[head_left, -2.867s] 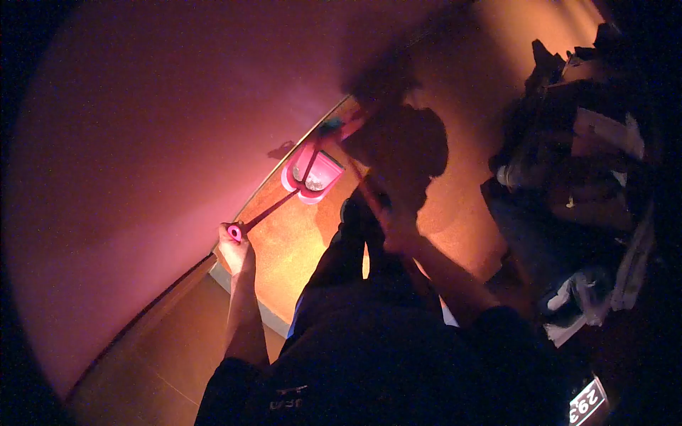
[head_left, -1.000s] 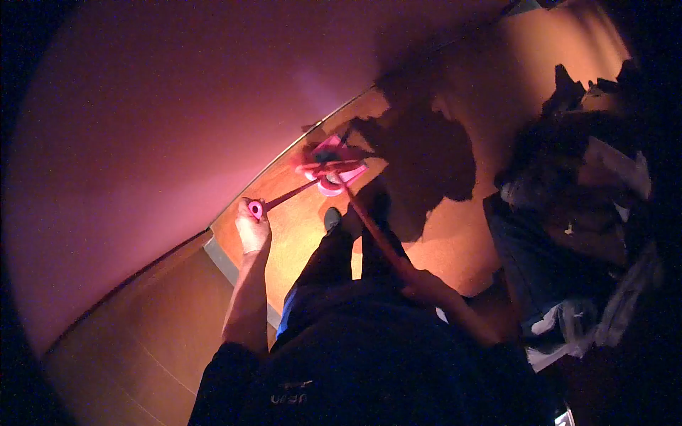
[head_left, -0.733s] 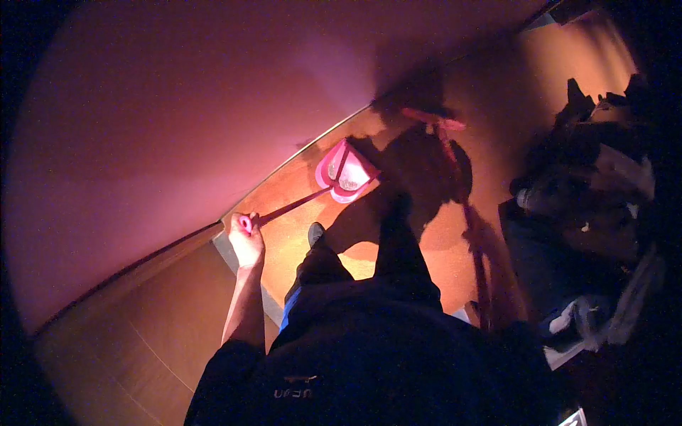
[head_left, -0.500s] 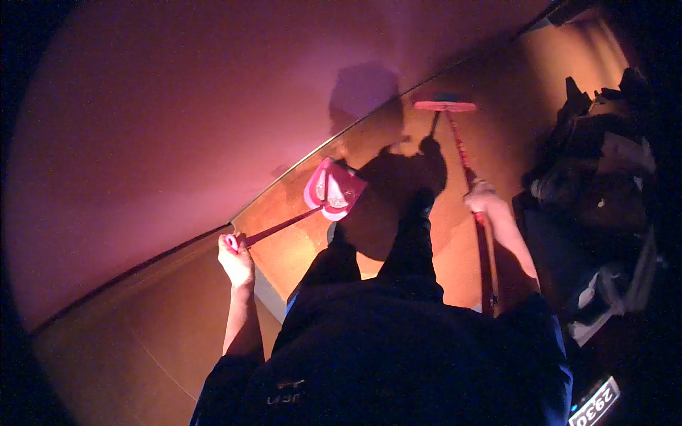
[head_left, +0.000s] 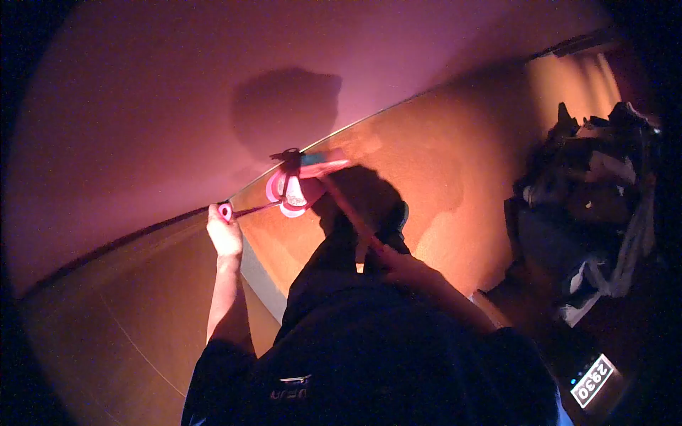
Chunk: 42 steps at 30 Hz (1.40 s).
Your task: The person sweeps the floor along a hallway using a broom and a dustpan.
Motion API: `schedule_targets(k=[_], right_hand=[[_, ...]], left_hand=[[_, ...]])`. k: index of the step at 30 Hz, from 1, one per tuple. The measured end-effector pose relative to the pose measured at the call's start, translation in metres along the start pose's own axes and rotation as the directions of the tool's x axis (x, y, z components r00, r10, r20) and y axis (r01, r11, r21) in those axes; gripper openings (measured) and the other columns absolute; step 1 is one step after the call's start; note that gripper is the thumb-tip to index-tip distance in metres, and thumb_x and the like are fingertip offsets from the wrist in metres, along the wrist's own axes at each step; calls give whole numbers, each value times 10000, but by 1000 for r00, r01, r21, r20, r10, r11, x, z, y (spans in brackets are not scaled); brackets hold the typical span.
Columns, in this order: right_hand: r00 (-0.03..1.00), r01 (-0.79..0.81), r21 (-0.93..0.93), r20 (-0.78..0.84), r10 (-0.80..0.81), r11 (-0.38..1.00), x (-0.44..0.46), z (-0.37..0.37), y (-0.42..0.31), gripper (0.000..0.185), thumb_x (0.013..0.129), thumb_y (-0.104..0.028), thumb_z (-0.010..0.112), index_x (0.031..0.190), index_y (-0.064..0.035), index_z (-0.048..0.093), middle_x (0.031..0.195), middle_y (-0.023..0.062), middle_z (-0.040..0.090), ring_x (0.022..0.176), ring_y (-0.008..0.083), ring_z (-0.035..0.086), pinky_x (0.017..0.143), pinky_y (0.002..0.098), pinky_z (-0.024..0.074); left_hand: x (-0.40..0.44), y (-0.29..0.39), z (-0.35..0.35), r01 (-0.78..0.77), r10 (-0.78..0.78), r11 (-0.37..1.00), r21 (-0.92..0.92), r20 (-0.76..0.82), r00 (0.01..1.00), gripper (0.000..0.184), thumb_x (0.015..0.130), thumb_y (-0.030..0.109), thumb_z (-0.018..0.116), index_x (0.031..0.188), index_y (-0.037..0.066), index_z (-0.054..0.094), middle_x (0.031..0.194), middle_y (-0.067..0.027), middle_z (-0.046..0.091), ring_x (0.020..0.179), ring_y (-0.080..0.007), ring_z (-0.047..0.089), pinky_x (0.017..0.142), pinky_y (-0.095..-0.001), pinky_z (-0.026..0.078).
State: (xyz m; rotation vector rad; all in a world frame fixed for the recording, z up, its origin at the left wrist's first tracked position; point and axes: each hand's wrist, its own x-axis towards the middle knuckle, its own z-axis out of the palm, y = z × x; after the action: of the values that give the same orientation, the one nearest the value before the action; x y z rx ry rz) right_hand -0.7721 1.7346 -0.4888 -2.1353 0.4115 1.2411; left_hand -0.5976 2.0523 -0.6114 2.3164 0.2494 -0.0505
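Note:
My left hand [head_left: 226, 231] is wrapped round the top end of the handle of a pink dustpan [head_left: 295, 197]. The pan rests on the orange-lit floor beside the wall, with pale debris inside. In my right hand [head_left: 398, 264], which is in shadow, is the reddish stick of a broom [head_left: 323, 168]. The broom's pink head with greenish bristles is at the pan's far edge, close to the wall, and partly overlaps the pan in view.
A pinkish wall [head_left: 177, 121] curves along the left. On the right stands a dark heap of bags or cloth [head_left: 582, 206]. A lit display reading 2930 [head_left: 592, 381] is at the lower right. A grey strip [head_left: 261, 280] divides two floor areas.
The broom has swung from the upper right back to the dustpan, and my right hand has moved left with it. The dustpan appears slightly further left in view.

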Motion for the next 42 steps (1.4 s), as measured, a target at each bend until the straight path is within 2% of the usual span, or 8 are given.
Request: schedule_targets(k=[6,16,22,26,28,30,34,42], right_hand=[[862,-391,451,-125,491,802,-12,-82,132,560,661,-132,611,1176,-40,410,792,155,599,710,261,566,568,382,484],[995,-96,-361,-58,80,928,81,16,35,450,715,-266,560,1114,-72,484,926,181,602,862,320,585,732,423,469],[985,5,-59,170,6,998,-4,-3,45,719,694,-271,588,1298,-78,250,1090,223,520,989,350,526,822,405,432],[978,24,39,-208,-16,999,-14,-15,101,739,720,-333,590,1300,-34,244,1205,212,444,983,355,526,829,395,428],[985,-155,947,127,118,281,67,37,336,483,719,-113,603,1154,-35,408,619,65,487,450,174,484,394,296,433],[951,52,768,-233,202,638,10,-54,167,230,761,-155,563,960,-46,521,615,56,503,436,172,484,390,300,444],[884,-191,194,-391,255,962,107,-32,221,315,706,-213,559,950,-13,543,636,133,545,557,194,558,457,327,448],[981,45,-109,191,-23,993,36,25,39,753,695,-189,510,1328,-34,133,987,246,562,941,376,540,789,433,431]], left_hand=[[-7,50,-8,-11,12,996,91,-11,1000,92,758,22,535,829,-10,485,739,-223,561,702,-380,563,619,-385,451],[-8,59,-9,-64,64,991,116,8,998,157,697,-63,512,832,-10,453,754,-218,554,752,-380,563,656,-382,448],[-12,63,-14,-2,2,994,108,3,1000,137,715,-58,500,836,-9,458,757,-225,551,756,-372,565,657,-378,449],[-16,53,-30,-6,7,998,62,-9,1000,97,745,-10,542,814,-11,475,730,-205,551,692,-328,569,628,-344,448],[-17,53,-39,48,-48,998,32,-10,999,74,761,7,547,779,-12,478,698,-185,546,644,-275,559,604,-318,441],[-15,54,-40,39,-39,999,34,-7,999,74,764,7,546,782,-11,476,696,-183,544,642,-267,558,601,-314,440],[-15,56,-29,-4,4,998,66,-6,1000,98,750,-3,539,812,-8,464,741,-194,548,696,-314,563,623,-343,442],[-25,69,-16,-4,8,995,103,-33,999,120,739,9,545,821,-6,459,756,-206,544,724,-357,551,635,-372,437]])
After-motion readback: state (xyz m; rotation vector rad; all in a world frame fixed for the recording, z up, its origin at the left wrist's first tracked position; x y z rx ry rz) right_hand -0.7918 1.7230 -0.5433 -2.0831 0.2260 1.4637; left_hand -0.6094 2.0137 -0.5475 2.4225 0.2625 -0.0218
